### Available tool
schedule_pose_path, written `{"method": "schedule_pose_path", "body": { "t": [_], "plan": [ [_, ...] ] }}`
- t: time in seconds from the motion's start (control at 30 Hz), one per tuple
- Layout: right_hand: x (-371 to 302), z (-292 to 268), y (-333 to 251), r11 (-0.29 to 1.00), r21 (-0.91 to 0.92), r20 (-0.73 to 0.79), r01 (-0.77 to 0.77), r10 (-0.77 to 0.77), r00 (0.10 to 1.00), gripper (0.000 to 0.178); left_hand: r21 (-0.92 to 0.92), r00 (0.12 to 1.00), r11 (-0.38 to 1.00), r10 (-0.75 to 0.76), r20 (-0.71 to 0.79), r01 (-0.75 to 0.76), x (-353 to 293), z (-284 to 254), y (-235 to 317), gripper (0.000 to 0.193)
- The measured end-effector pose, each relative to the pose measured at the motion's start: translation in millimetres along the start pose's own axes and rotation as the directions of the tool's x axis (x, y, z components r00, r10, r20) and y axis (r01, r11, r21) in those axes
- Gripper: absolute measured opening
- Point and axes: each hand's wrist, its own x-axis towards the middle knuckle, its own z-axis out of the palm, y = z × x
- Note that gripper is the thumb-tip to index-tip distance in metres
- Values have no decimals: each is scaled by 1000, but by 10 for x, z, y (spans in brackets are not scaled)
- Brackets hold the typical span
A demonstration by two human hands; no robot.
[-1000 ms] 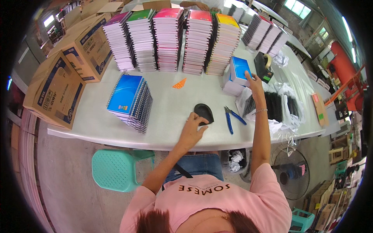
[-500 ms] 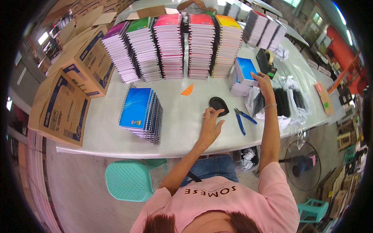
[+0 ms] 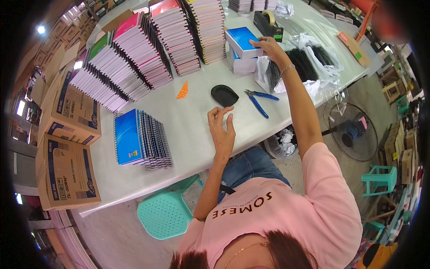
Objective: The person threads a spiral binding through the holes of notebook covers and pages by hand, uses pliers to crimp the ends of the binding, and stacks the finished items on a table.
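Observation:
At the table's far right, my right hand (image 3: pixel 270 48) grips the near right corner of a blue-covered block of loose notebook pages (image 3: pixel 243 41), thumb on top. That block rests on another page block (image 3: pixel 244 65); fingers beneath are hidden. My left hand (image 3: pixel 221 130) hovers near the table's front, fingers apart and holding nothing. Just beyond its fingertips lies a black rounded dish (image 3: pixel 224 96). Blue-handled cutting pliers (image 3: pixel 261 103) lie open to the dish's right. On the left stands a stack of blue spiral-bound notebooks (image 3: pixel 130 136).
Tall notebook stacks (image 3: pixel 177 38) line the far side. Cardboard boxes (image 3: pixel 67 168) stand at the left edge. Black binding coils (image 3: pixel 302 65) on white paper lie beyond my right forearm, near a tape dispenser (image 3: pixel 268 26). An orange triangle (image 3: pixel 182 89) lies mid-table. A green stool (image 3: pixel 165 210) stands below.
The view has turned, so the table's things sit further left. My left hand has drawn back from the black dish toward me. My right hand stays at the blue-covered block.

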Motion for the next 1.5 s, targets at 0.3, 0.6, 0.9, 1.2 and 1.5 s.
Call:
{"method": "schedule_pose_path", "body": {
  "t": [0.3, 0.6, 0.9, 1.2, 1.5],
  "plan": [
    [22, 1, -55, 998, 1, 14, -61, 61, 998, 46, -67, 999, 998, -12, -44, 9, -24, 59, 13, 16],
    [70, -90, -17, 996, -47, 5, -71, 71, 997, 50, -158, 1000, 987, -19, -14, 17, -86, 153, -73, 14],
    [-29, 35, -96, 992, -123, -61, 5, -13, 998, 60, -223, 998, 974, -46, -47, 35, -8, 93, -113, 14],
    [-37, 150, 159, 755, -610, -370, 242, -540, 756, 41, -279, 999, 960, 33, -6, -33, 362, 173, 165, 11],
    [-1302, 438, -221, 894, 65, -300, 443, -405, 864, 28, -438, 1000, 899, 8, -8, -11, 1134, 473, 600, 47]
  ]
}}
